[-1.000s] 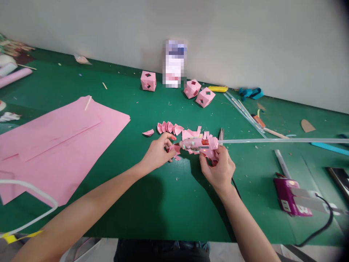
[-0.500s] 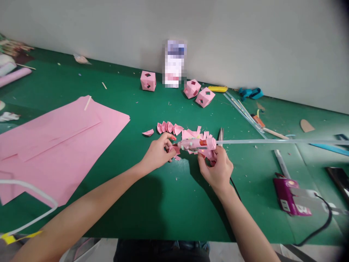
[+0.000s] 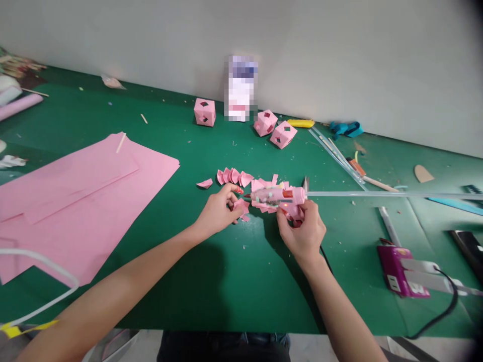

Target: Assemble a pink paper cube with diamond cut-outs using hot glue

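My left hand (image 3: pixel 221 212) is closed on a small folded pink paper piece (image 3: pixel 241 207) near the middle of the green table. My right hand (image 3: pixel 305 229) grips a pink glue gun (image 3: pixel 275 196), its dark nozzle pointing left beside my left fingertips. A long clear glue stick (image 3: pixel 377 194) sticks out of its back end to the right. Under and behind the gun lie small pink paper scraps (image 3: pixel 264 186). A row of curved pink pieces (image 3: pixel 234 176) and one single piece (image 3: pixel 205 184) lie just beyond my left hand.
Three pink paper boxes (image 3: pixel 205 112) and a propped, blurred phone-like panel (image 3: pixel 240 90) stand by the wall. Large pink sheets (image 3: pixel 86 201) cover the left. Scissors (image 3: pixel 306 184), sticks, a magenta power block (image 3: pixel 400 269) and a black cable (image 3: pixel 449 311) lie at right.
The glue gun and my right hand have moved slightly right, so the nozzle is now apart from the pink piece. My left hand has hardly moved.
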The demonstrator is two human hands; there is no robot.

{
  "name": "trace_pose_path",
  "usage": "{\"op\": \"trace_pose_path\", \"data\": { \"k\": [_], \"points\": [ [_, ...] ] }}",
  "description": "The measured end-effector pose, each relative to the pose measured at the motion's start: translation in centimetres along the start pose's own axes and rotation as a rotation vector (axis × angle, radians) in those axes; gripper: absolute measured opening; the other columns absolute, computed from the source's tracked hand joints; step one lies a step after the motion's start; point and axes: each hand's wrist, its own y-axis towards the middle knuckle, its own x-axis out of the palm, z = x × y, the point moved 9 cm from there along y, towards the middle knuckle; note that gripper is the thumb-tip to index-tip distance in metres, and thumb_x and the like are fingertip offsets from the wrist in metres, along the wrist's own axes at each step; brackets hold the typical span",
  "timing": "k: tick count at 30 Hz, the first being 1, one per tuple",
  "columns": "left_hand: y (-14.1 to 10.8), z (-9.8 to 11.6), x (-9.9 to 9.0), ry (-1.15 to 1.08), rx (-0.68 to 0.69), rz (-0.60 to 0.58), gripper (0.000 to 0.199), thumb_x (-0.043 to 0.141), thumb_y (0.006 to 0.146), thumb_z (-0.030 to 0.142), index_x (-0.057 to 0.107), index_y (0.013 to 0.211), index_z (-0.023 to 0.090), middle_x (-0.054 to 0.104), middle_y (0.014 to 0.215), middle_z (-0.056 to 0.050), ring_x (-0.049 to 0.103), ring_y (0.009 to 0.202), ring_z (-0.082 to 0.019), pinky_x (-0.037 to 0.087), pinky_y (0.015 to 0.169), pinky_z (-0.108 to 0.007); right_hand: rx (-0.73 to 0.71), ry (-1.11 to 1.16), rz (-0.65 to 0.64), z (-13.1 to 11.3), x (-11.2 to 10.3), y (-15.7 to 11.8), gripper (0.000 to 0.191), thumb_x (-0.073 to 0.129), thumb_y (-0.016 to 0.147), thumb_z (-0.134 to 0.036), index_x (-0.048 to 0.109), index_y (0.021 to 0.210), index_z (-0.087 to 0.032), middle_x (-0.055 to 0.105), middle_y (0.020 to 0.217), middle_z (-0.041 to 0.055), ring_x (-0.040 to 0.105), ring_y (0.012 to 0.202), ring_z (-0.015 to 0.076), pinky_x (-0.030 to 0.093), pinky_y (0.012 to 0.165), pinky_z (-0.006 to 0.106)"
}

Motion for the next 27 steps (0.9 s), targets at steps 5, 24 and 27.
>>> {"op": "trace_pose_path", "data": {
  "k": [5,24,27],
  "points": [
    [-0.1,0.1,-0.1,-0.015,0.013,0.021,0.033,0.065,0.081,0.019,0.050,0.110,0.020,0.061,0.077,0.007,0.066,0.051,-0.010,0.054,0.051,-0.024,0.314,0.010,-0.062,4.2,0.1,1.3,0.043,0.073,0.078,-0.052,0.054,0.102,-0.022,0.066,0.087,0.0050,0.059,0.067,0.0209,0.049,0.066,0.036],
    [-1.8,1.5,1.1,0.044,0.271,0.027,0.044,0.059,0.091,0.022,0.039,0.130,0.019,0.072,0.091,-0.002,0.067,0.066,-0.012,0.053,0.060,-0.025,0.073,0.393,-0.324,-1.8,2.5,1.0,0.015,0.066,0.092,-0.035,0.066,0.101,-0.023,0.072,0.096,0.0070,0.065,0.083,0.0220,0.053,0.077,0.038],
    [-2.1,1.5,1.5,0.094,0.245,-0.013,0.044,0.062,0.092,0.025,0.039,0.129,0.020,0.072,0.094,-0.002,0.065,0.064,-0.012,0.051,0.061,-0.026,0.057,0.509,-0.430,-4.0,3.5,-0.1,0.013,0.068,0.090,-0.029,0.068,0.102,-0.023,0.072,0.096,0.0056,0.066,0.085,0.0208,0.054,0.076,0.035]
  ]
}}
